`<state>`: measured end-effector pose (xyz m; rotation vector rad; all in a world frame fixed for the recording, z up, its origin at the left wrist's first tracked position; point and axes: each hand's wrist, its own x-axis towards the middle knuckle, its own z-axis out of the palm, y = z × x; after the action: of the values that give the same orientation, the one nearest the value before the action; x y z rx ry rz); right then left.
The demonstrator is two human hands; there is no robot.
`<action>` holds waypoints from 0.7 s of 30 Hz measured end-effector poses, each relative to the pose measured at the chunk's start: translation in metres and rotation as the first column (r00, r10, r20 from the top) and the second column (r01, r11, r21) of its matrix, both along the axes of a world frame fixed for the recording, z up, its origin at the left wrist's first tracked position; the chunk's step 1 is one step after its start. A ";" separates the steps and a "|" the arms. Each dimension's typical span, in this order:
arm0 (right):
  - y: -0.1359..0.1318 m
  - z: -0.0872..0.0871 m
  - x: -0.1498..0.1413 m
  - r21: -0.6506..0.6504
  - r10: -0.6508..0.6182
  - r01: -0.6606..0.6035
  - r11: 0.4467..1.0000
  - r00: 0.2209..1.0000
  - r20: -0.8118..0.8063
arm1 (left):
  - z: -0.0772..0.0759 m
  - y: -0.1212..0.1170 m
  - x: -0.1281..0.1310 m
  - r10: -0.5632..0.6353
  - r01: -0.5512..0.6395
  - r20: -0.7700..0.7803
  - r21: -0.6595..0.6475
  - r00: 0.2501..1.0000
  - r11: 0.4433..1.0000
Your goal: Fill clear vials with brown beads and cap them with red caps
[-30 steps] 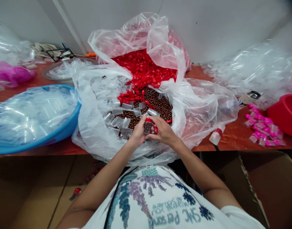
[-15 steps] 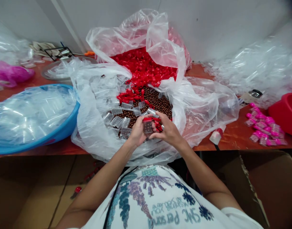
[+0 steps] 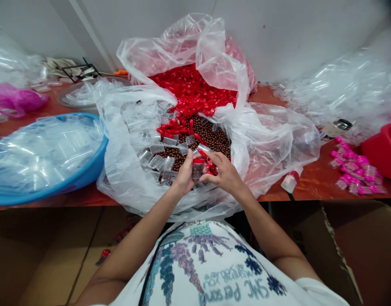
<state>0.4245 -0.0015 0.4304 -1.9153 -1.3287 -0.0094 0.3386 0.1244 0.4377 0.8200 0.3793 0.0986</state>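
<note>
My left hand [image 3: 184,176] is closed around a small clear plastic container [image 3: 198,171] with a red cap at its top; its contents are hard to make out. Close beside it, my right hand [image 3: 226,173] curls its fingers around several loose red caps [image 3: 211,165]. Both hands are over an open plastic bag [image 3: 118,170]. Inside lie brown balls [image 3: 216,138], clear containers [image 3: 157,162] and a small heap of red caps [image 3: 174,127]. Behind, another bag [image 3: 221,59] spills more red caps [image 3: 192,85].
To the left stands a blue basin [image 3: 101,159] full of clear plastic pieces. Pink-capped containers [image 3: 358,170] lie at the right by a red bowl [image 3: 382,148]. Large clear bags [image 3: 342,93] fill the back right. A cardboard box [image 3: 358,238] sits below the table edge.
My right hand has drawn slightly right from the container, showing the red caps in its fingers. Dark balls showed in the held container earlier; now it looks paler.
</note>
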 end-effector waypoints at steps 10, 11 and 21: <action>0.014 -0.028 0.035 -0.060 -0.163 0.163 0.985 0.987 0.005 | 0.001 0.005 -0.004 0.004 -0.001 -0.042 0.076 0.999 0.997; 0.017 -0.034 0.043 -0.149 -0.196 0.205 0.967 0.978 0.071 | 0.002 0.005 -0.004 0.010 -0.007 -0.045 0.079 0.999 0.997; 0.035 -0.050 0.063 -0.375 -0.206 0.311 0.873 0.933 0.294 | 0.003 0.010 -0.007 0.017 -0.011 -0.091 0.062 0.996 0.998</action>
<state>0.4872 0.0332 0.3807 -2.5213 -1.2920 -0.1104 0.3314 0.1348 0.4404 0.8844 0.4704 0.0861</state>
